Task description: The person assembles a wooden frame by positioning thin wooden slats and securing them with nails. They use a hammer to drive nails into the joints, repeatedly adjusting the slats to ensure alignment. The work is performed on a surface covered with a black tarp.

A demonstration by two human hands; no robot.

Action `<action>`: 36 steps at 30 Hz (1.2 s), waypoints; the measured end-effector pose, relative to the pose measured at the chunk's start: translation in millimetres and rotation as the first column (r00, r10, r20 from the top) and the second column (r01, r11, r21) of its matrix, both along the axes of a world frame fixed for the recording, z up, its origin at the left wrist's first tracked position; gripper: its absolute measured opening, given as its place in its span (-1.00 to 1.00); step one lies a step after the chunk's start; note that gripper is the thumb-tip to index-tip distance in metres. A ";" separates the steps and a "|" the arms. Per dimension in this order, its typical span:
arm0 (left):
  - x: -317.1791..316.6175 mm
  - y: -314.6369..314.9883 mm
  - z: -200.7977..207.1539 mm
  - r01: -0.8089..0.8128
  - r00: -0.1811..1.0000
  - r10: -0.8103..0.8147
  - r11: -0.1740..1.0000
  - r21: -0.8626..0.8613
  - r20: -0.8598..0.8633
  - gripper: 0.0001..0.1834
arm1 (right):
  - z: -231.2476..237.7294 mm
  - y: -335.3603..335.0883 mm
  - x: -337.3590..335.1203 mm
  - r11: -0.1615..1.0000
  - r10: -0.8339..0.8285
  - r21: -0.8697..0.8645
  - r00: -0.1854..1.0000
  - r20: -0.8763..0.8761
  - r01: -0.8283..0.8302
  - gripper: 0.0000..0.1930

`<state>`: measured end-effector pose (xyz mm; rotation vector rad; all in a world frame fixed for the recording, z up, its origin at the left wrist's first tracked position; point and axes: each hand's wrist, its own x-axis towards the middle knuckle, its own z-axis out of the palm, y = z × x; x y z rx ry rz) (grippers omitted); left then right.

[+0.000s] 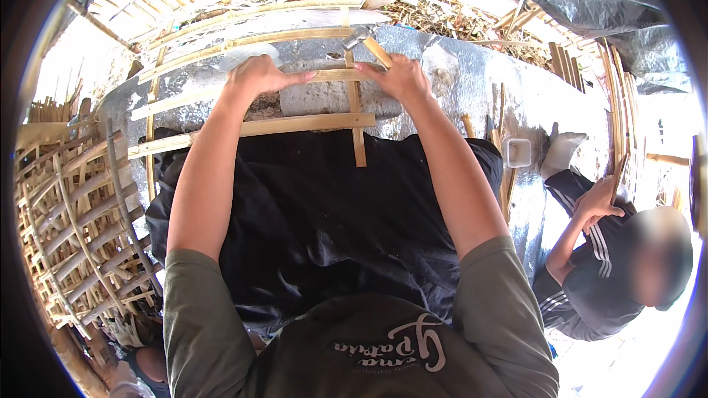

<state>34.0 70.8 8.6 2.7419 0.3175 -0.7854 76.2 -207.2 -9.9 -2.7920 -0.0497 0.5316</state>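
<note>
Across my lap lies a ladder-like frame of pale bamboo slats (295, 125), its crosswise slats fixed to two long strips. My left hand (254, 79) is closed over one crosswise slat (181, 105), the thumb stretched along it toward the right. In my right hand (405, 77) is a hammer (378, 53) with a metal head and wooden handle; the head points up and left above the frame. The right thumb reaches to the slat's right end, by the upright bamboo strip (359, 149). Fingers on the far side of both hands are partly hidden.
Black cloth (310, 214) covers my lap. Woven bamboo panels (81, 228) stand at the left. A small clear plastic tub (518, 152) sits at the right, near another person (597, 265) holding bamboo pieces. Bamboo scraps (450, 22) are heaped at the far side.
</note>
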 end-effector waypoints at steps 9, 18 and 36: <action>2.7 1.9 -2.8 -0.041 0.999 0.041 0.999 -0.016 0.032 0.09 | -7.7 2.6 -5.3 1.000 -0.005 -0.022 0.997 0.073 0.006 0.07; 4.1 -0.3 0.6 -0.076 0.997 0.076 0.996 -0.036 0.010 -0.04 | -8.4 -0.6 -7.7 0.998 0.054 -0.025 0.984 0.168 -0.051 0.02; 4.9 4.1 -8.9 -0.073 0.997 0.074 0.994 -0.083 0.010 0.00 | -12.7 -18.1 9.9 0.996 0.025 0.080 0.999 0.039 -0.028 0.26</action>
